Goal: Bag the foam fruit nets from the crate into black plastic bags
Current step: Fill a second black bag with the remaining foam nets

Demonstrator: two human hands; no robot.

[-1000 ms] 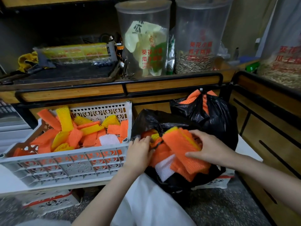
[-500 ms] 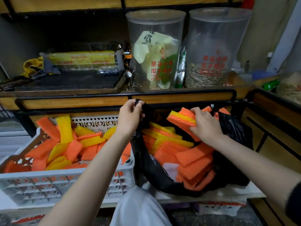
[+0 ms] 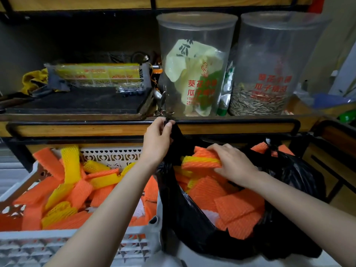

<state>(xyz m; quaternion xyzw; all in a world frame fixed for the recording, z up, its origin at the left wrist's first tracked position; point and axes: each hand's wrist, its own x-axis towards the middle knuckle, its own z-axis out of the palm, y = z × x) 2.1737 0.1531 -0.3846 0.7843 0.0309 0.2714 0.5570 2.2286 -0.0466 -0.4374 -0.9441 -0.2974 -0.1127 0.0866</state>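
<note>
Presently, just right of the crate (image 3: 77,235), the grip of the left hand (image 3: 156,143) pinches the raised rim of the black bag (image 3: 192,218). Farther right, the grip of the right hand (image 3: 233,166) clasps orange-yellow foam nets (image 3: 200,160) at its mouth.

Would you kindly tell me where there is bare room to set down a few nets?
The black mat is bare between the yellow packets and the front rail, left of the jars. The crate is heaped with foam nets, and the open black bag is crowded around the right hand.
</note>
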